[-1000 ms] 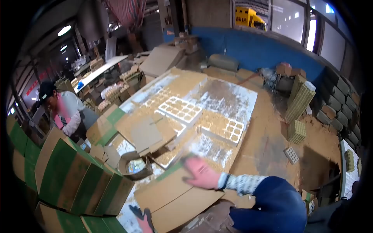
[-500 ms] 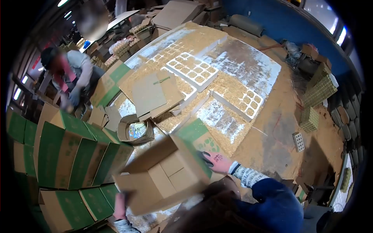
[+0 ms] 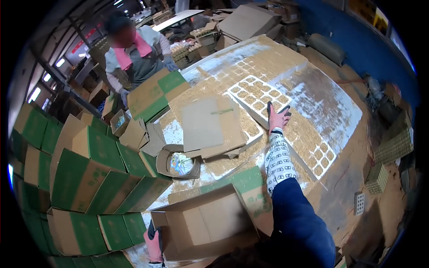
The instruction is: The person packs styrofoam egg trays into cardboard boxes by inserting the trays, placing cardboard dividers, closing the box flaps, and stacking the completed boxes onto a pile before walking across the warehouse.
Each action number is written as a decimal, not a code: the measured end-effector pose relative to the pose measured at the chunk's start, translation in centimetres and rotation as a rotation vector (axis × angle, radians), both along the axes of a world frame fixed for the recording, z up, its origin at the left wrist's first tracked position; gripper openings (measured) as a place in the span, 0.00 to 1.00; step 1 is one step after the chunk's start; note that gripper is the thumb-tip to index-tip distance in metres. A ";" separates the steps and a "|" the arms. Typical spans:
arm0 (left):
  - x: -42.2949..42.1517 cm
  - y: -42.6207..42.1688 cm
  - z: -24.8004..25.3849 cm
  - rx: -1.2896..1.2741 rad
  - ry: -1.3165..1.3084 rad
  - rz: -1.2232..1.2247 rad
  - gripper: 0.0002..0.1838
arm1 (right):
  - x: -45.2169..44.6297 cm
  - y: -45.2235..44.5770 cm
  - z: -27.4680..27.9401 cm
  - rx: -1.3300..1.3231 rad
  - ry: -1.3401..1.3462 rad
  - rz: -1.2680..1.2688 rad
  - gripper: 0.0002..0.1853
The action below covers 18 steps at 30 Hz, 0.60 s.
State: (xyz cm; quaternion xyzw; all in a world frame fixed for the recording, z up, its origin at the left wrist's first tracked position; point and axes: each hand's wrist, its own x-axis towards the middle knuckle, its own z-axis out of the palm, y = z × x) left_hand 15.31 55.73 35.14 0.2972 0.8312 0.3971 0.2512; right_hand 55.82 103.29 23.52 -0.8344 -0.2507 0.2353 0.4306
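Note:
An open cardboard box (image 3: 203, 223) with green printed outer panels lies in front of me, its inside bare. At its left wall is my left hand (image 3: 154, 246), in a pink glove with dark fingertips, closed on the wall's edge. My right hand (image 3: 278, 119), gloved alike, is stretched forward with its fingers spread. It is at the near edge of a white moulded tray (image 3: 260, 96) whose cells hold sawdust-like material. Whether the fingers touch the tray I cannot tell. Flat cardboard (image 3: 203, 127) lies left of the tray.
Several green-and-brown boxes (image 3: 96, 165) stand stacked on the left. A small open carton (image 3: 178, 163) holds printed papers. Across the table a person (image 3: 134, 53) stands by another green-striped box (image 3: 156, 94). More white cells (image 3: 319, 161) show at the right.
My right hand has let go of the box and reached forward to the white tray. The box has been lowered and levelled. The view has turned left, and the other person is more upright.

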 end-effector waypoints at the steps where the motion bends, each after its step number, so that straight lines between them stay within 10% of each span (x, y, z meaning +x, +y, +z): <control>1: 0.0 0.2 -0.6 0.033 -0.031 0.024 0.21 | 0.3 1.8 -1.2 0.142 0.136 0.022 0.59; 7: -1.0 -1.9 -2.0 0.068 -0.082 0.041 0.26 | 5.3 2.1 -4.0 0.622 0.756 0.060 0.60; 18: 0.4 2.7 2.7 0.158 -0.297 -0.319 0.18 | 7.6 -28.1 20.3 0.537 0.364 0.785 0.20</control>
